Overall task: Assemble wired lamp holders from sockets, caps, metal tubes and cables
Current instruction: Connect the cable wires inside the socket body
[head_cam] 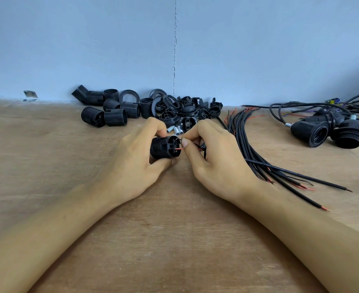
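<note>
Socket: A black ribbed socket (163, 148) lies on its side between the two hands, low over the wooden counter (174, 240).
Left hand: The left hand (136, 153) grips the socket, its fingers (156, 123) curled over the barrel and the thumb tucked beneath.
Right hand: The right hand (214, 157) pinches a red wire (179, 148) between thumb and forefinger. The rest of its black cable (204, 152) is mostly hidden behind those fingers.
Axis: The socket's long axis runs from left fingers to right fingers, and its terminal end faces the right fingers. The open mouth is hidden in the left palm.
Contact: The wire's tip meets the terminal end. Whether it is seated cannot be told.
Handling: The socket looks light and rigid, and its ribs should give a sure hold around the barrel. The wire looks thin and limp, so it is best pinched close to its tip.
Beyond the fingers: Metal tubes (175, 130) lie just past the fingertips, with caps (187, 111) and spare sockets (111, 111) farther back.
Outside the right fingers: Loose cables (250, 149) fan across the counter, and finished lamp holders (326, 132) lie well apart.
</note>
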`<state>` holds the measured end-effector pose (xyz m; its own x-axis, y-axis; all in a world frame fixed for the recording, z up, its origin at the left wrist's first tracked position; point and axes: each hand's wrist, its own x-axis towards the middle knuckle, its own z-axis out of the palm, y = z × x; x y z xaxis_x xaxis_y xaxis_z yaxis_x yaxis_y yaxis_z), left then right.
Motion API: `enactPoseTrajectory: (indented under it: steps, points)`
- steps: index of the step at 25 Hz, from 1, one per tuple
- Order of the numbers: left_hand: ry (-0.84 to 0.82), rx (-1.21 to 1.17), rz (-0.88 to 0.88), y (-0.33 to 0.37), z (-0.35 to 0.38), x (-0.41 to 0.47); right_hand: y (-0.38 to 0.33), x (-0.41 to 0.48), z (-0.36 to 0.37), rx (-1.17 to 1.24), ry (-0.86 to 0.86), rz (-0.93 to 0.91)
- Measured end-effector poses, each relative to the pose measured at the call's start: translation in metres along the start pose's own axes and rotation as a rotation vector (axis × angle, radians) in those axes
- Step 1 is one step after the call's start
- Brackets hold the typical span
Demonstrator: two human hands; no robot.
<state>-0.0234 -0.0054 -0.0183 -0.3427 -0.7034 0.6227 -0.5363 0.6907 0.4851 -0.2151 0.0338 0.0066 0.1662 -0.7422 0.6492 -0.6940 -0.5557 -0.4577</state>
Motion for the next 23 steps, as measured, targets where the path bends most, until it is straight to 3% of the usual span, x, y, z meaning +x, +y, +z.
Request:
enactPoseTrajectory:
  steps: [23]
  points:
    - [-0.011,0.018,0.028,0.0026,-0.0023,0.0000,-0.0017,0.0021,-0.0060,0.082,-0.048,0.058]
